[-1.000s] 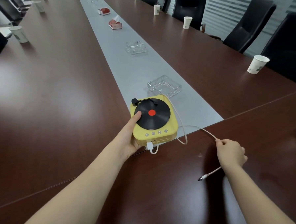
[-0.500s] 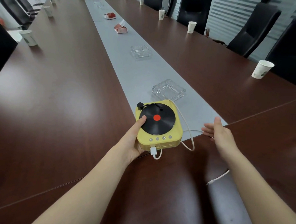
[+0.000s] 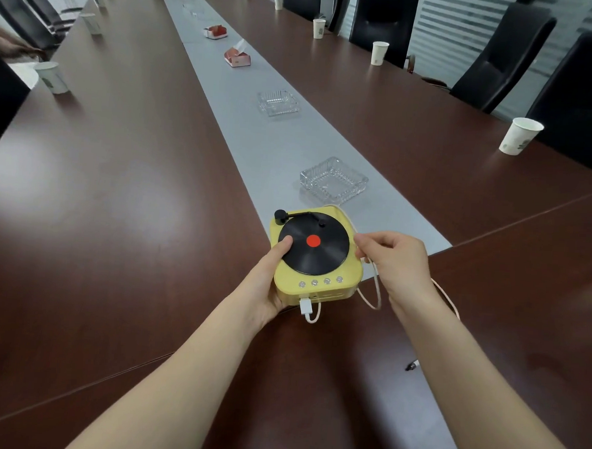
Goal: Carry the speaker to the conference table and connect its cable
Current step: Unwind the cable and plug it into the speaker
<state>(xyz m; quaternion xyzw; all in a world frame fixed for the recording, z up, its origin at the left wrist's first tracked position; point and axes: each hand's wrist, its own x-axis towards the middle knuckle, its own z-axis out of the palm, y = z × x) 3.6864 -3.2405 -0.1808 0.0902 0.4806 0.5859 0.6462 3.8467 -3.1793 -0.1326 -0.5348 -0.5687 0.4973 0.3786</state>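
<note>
**Operator:** Currently, what does the head view show for the unit's position?

**Checker:** The yellow turntable-style speaker (image 3: 315,259) rests on the conference table (image 3: 125,188), straddling the near end of the grey centre runner (image 3: 268,144) and the wood. A glass ashtray (image 3: 333,184) stands just beyond it. Judged from this, the carry step is complete.

**Operator:** Hand status?

**Checker:** Left hand (image 3: 267,284) is wrapped around the speaker's left side, thumb on the black disc, fingers closed under the body. It is holding the unit steady. Right hand (image 3: 393,263) is at the speaker's right edge with fingers curled; thumb and forefinger appear pinched together by the cable, but whether they actually grip it cannot be confirmed.

**Operator:** Cable status?

**Checker:** The white cable (image 3: 375,290) has one plug (image 3: 305,305) seated in the speaker's front face. From there it runs around the body, loops at the right side and passes under the right wrist. Its free end (image 3: 411,365) lies loose on the table near the right forearm, attached to nothing.

**Operator:** Remaining work?

**Checker:** Speaker-side connection appears done. The free end remains to be connected; no socket or power source is visible in this view, so its destination cannot be stated.
</note>
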